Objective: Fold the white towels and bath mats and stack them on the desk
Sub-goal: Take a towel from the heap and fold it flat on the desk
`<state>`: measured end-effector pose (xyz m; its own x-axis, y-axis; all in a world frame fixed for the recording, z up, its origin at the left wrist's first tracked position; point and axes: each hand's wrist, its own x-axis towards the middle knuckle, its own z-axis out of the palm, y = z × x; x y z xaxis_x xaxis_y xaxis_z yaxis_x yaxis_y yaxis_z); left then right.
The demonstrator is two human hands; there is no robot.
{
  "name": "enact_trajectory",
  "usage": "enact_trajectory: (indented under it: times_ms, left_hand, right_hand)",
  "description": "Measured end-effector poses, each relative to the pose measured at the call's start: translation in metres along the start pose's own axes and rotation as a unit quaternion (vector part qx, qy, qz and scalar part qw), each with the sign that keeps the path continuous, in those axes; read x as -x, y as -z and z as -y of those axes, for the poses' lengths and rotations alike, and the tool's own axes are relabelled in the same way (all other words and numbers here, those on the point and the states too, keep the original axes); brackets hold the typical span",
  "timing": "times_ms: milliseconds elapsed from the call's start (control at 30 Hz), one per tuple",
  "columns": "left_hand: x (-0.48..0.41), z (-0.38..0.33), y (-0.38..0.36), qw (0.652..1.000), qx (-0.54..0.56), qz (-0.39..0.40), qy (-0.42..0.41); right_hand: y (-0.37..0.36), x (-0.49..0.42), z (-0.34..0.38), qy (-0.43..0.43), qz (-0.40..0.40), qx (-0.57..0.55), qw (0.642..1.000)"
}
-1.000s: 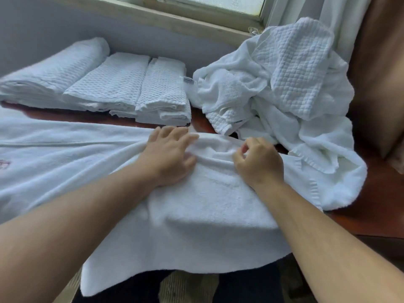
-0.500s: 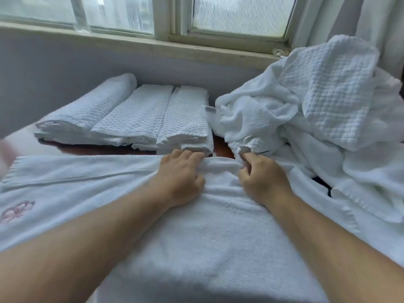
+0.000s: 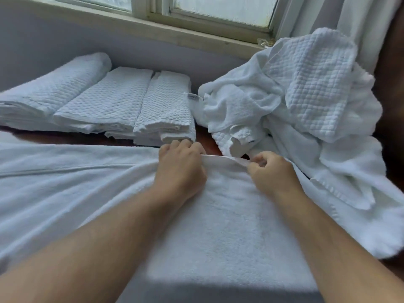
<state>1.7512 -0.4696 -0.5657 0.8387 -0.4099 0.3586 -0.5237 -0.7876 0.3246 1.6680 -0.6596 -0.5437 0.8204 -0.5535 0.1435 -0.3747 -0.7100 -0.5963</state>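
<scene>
A large white terry towel (image 3: pixel 229 232) is spread flat across the near part of the reddish-brown surface (image 3: pixel 206 141); its near end is cut off by the bottom of the view. Its far edge is held by both hands. The left hand (image 3: pixel 179 171) is laid knuckles-up on the cloth, and its fingers (image 3: pixel 185 147) are curled over the far hem (image 3: pixel 220 158), so that the edge is gripped. Just to the right, the right hand (image 3: pixel 274 174) is seen with its fingers (image 3: pixel 260 160) bent in against the thumb, and a small ridge of the same hem is pinched between them. Between the two hands the hem is shown as a narrow white band, drawn fairly straight. A stitched seam line (image 3: pixel 65 169) is seen running across the towel to the left of the left hand.

Behind the terry towel, at the left, three folded waffle-weave towels (image 3: pixel 109 99) are laid side by side against the grey wall (image 3: pixel 43 44), each touching the next. A small label (image 3: pixel 194 97) is shown at the far right corner of the rightmost one. At the right, a loose heap of unfolded white linen (image 3: pixel 251 110) is piled up as high as the window sill (image 3: pixel 175 33), and a square-quilted mat (image 3: pixel 312 84) is draped over its top. The lowest folds of the heap are found close beside the right hand. A pale curtain (image 3: pixel 358 20) is hung behind the heap.
</scene>
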Motion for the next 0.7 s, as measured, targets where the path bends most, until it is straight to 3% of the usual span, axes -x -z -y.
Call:
enact_trajectory:
  times_ms: [133,233,400,533,633,700]
  left_hand:
    - [0.003,0.002,0.004,0.998,0.026,-0.035,-0.037]
    - [0.006,-0.002,0.009,0.994,0.030,-0.065,-0.080]
    - [0.012,-0.007,0.017,0.983,-0.012,-0.079,-0.166]
    - [0.019,-0.010,0.020,0.969,-0.065,-0.079,-0.223]
    - [0.022,-0.009,0.023,0.964,-0.072,-0.094,-0.239]
    - [0.025,-0.006,0.023,0.963,-0.076,-0.097,-0.239]
  right_hand:
    - [0.034,-0.008,-0.009,-0.136,-0.051,-0.034,0.989]
    - [0.049,-0.015,-0.005,-0.282,0.104,-0.011,0.954]
    - [0.038,-0.027,0.003,-0.262,0.213,0.069,0.939]
    - [0.047,-0.034,0.014,-0.301,0.309,0.069,0.900]
    - [0.049,-0.029,0.011,-0.306,0.294,0.060,0.903]
    - [0.043,-0.026,0.001,-0.307,0.238,0.014,0.922]
